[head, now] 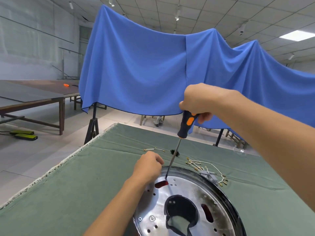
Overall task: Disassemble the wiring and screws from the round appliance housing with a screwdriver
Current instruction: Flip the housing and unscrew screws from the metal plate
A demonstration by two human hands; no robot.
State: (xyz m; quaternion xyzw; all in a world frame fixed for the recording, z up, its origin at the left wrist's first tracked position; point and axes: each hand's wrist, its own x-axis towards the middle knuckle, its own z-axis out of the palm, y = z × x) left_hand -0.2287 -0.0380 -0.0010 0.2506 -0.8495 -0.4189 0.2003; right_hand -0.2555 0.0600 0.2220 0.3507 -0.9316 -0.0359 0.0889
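A: Where does the screwdriver (180, 143) sit relative to the work?

B: The right hand (202, 101) is wrapped around the black-and-orange handle, high above the table. The shaft slopes down and toward the near left, its tip landing at the far left part of the round appliance housing (190, 198), just above a dark red slot in the metal plate (whether it's seated in a screw head there, I can't tell).

A: And the other hand?

B: The left hand (148, 166) rests on the housing's far left rim, fingers curled over the edge, right beside the tip, so it's the nearer one to the work.

A: What's left to take out?

B: Two screws (152, 218) show at the near left of the plate. Loose wires (204, 166) already lie on the green cloth (85, 176) beyond the housing, to its far right.
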